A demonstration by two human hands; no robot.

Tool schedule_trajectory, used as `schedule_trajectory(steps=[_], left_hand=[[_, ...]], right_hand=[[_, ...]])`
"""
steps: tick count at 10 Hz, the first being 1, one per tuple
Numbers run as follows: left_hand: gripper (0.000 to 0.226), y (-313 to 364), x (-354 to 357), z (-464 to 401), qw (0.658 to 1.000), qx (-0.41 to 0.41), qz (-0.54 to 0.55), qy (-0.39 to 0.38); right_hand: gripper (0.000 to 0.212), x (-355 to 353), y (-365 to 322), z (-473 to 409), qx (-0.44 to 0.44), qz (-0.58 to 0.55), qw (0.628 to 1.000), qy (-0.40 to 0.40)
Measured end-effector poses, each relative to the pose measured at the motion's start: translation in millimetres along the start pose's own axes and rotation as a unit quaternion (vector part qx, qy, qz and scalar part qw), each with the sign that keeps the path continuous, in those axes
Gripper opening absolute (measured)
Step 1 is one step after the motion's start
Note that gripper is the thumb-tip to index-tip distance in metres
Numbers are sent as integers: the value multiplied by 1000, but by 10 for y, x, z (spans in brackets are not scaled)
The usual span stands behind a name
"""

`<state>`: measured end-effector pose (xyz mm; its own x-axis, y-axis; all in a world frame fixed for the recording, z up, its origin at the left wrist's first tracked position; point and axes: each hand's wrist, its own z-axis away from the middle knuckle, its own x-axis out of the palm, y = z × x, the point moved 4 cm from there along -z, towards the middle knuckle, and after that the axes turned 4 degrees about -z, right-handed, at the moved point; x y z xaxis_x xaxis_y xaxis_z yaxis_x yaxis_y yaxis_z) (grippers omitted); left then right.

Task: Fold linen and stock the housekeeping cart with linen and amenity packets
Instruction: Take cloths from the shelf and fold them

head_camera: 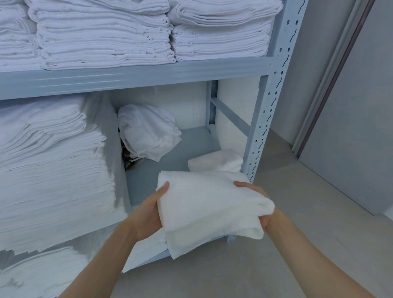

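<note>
Grey metal shelving (129, 78) fills most of my view, its perforated upright (268, 114) standing at the right beside a pale wall and floor. White folded sheets (105, 31) are stacked in tall piles on the upper shelf, and a thick pile of flat linen (45, 173) takes up the left of the lower shelf. Behind that, toward the back of the lower shelf, lies a loosely bundled white cloth (147, 130), and near the upright sits a small folded towel (216, 161). In front of the shelf edge I hold a folded white towel (207, 207) between both hands, just in front of the small one and slightly lower in the view. My left hand (149, 216) grips the towel's left edge, thumb lying on top and the palm against its side. My right hand (258, 202) grips the right side, fingers curled over the top fold while the towel's thick corner bulges past my wrist.
</note>
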<state>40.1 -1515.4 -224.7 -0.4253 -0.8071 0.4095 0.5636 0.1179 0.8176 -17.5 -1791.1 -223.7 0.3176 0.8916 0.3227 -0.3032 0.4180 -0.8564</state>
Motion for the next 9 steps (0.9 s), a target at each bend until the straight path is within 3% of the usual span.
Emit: schedule_trajectory(steps=[1, 2, 3, 4, 6, 7, 8, 9], left_hand=[[74, 10, 77, -3, 999, -4, -46, 4], [65, 1, 99, -21, 999, -3, -50, 21], [66, 5, 67, -26, 998, -18, -60, 25], [55, 45, 66, -54, 996, -10, -91, 22], [39, 547, 121, -46, 983, 162, -89, 5], [44, 837, 211, -62, 968, 215, -127, 12], [41, 847, 215, -120, 958, 239, -153, 47], [28, 675, 140, -172, 966, 184, -163, 78]], right_hand=[[16, -56, -46, -29, 25, -85, 996, -25], [28, -118, -1, -51, 54, -117, 989, -79], [47, -208, -2, -6, 73, -36, 991, -110], [51, -274, -69, 46, 72, 38, 990, -115], [40, -291, -506, 60, -89, -9, 985, -146], [32, -181, -625, 21, -62, -16, 988, -143], [53, -219, -599, -131, -96, -58, 990, -91], [40, -365, -371, -213, -68, -65, 995, -42]])
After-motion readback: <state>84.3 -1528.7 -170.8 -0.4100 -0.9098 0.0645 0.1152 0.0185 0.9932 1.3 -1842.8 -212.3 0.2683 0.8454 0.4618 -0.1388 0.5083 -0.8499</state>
